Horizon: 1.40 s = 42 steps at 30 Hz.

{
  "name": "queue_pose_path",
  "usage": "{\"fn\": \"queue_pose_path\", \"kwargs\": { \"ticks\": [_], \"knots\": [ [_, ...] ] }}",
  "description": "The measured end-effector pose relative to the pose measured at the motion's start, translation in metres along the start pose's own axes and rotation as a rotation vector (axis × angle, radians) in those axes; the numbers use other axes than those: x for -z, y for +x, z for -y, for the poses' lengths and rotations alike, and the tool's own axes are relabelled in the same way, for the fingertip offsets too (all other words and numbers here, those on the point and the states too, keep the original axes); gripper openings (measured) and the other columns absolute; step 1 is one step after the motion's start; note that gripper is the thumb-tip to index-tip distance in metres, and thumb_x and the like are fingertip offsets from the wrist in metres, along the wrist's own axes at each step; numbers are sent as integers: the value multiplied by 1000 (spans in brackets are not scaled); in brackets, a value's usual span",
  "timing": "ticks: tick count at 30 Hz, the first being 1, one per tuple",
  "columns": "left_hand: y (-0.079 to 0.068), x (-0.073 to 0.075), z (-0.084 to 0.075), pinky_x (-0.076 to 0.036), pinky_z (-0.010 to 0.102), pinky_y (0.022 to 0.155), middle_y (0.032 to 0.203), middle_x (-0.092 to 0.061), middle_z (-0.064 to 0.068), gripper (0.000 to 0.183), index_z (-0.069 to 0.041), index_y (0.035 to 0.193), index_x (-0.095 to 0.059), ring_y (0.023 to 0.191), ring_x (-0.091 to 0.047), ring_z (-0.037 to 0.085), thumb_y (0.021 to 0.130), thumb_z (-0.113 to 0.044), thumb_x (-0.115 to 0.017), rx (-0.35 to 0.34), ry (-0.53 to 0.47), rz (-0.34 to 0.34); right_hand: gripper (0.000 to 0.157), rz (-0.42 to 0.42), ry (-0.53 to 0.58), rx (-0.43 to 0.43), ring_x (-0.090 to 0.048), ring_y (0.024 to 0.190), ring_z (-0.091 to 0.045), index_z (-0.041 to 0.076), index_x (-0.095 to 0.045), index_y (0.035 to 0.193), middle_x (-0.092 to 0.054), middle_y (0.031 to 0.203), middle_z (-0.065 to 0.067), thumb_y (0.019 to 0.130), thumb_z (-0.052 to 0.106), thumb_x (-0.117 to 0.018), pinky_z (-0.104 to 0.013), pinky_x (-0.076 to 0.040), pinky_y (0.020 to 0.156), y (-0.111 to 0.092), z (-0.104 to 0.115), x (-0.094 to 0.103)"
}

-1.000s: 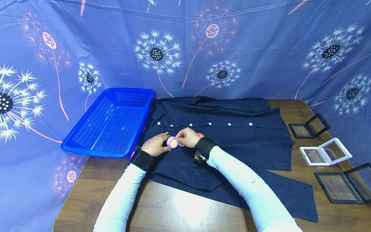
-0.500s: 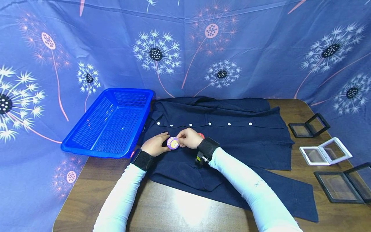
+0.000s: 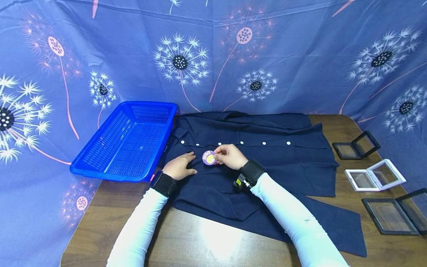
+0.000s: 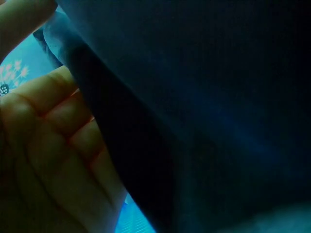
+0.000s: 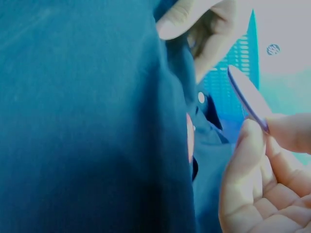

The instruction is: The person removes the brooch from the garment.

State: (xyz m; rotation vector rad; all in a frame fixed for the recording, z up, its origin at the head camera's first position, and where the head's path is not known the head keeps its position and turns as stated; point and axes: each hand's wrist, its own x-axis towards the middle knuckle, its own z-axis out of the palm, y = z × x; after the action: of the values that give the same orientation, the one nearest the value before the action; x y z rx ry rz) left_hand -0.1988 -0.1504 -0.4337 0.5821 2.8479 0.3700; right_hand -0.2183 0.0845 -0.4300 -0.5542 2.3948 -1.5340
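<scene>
My right hand [image 3: 231,157] pinches a round purple badge [image 3: 208,158] with a yellow figure by its edge, between thumb and fingers. In the right wrist view the badge [image 5: 247,94] is seen nearly edge-on, raised off the cloth. Under both hands lies a dark navy buttoned shirt [image 3: 283,167]. My left hand [image 3: 178,166] rests on the shirt near its collar end, fingers relaxed and thumb apart. A dark fold of the shirt [image 4: 204,121] covers part of that hand in the left wrist view. A red round badge [image 5: 190,138] sits on the shirt, mostly hidden.
A blue plastic basket [image 3: 130,142] stands left of the shirt. Along the right side of the wooden table [image 3: 186,237] are a small black frame [image 3: 347,150], a white frame [image 3: 361,180] and a larger black frame [image 3: 388,215], all unfolded. Patterned blue cloth [image 3: 213,74] hangs behind.
My right hand has moved right and slightly away from me with the purple badge, drawing it clear of my left hand. The red badge is now hidden by the right hand in the head view.
</scene>
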Motion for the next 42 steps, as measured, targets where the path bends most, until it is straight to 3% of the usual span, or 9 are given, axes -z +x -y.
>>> {"fn": "queue_pose_path", "kwargs": {
  "ticks": [6,12,17,22,26,42],
  "knots": [
    [-1,-1,1,-34,45,115,152,-45,13,65,-2,141,-51,141,-42,29,88,-33,-71,2,-8,-2,16,-71,66,-22,-59,65,-7,-9,-66,101,-67,80,-14,92,2,-61,-23,-53,62,-7,-6,8],
    [-2,-2,2,-34,45,115,152,-45,12,65,-2,141,-51,141,-42,29,88,-33,-72,14,-17,4,18,-153,121,-2,-66,72,-21,-10,-67,104,-69,88,-23,92,3,-62,-32,-57,67,-16,-11,17],
    [-1,-2,3,-34,46,115,153,-44,11,64,-3,141,-51,142,-42,29,88,-33,-72,19,-21,8,22,-235,165,0,-66,70,-11,-11,-66,106,-70,90,-24,92,5,-63,-32,-59,69,-22,-13,33],
    [0,-2,4,-34,46,115,152,-44,12,65,-3,141,-51,142,-42,29,87,-33,-72,14,-14,1,24,-309,214,-2,-64,67,-6,-13,-64,108,-70,84,-10,92,5,-63,-20,-55,64,-28,-15,49],
    [1,-2,3,-33,45,116,153,-44,11,65,-3,141,-51,142,-41,29,88,-33,-72,18,-19,9,25,-353,246,12,-64,66,-7,-15,-63,107,-66,77,7,92,5,-64,-18,-54,63,-31,-18,60],
    [1,-3,2,-34,44,115,152,-45,11,65,-3,140,-52,141,-42,28,87,-33,-73,18,-29,-13,29,-451,274,43,-63,67,-1,-15,-61,111,-67,76,12,94,8,-62,-16,-54,64,-45,-8,90]
  ]
}}
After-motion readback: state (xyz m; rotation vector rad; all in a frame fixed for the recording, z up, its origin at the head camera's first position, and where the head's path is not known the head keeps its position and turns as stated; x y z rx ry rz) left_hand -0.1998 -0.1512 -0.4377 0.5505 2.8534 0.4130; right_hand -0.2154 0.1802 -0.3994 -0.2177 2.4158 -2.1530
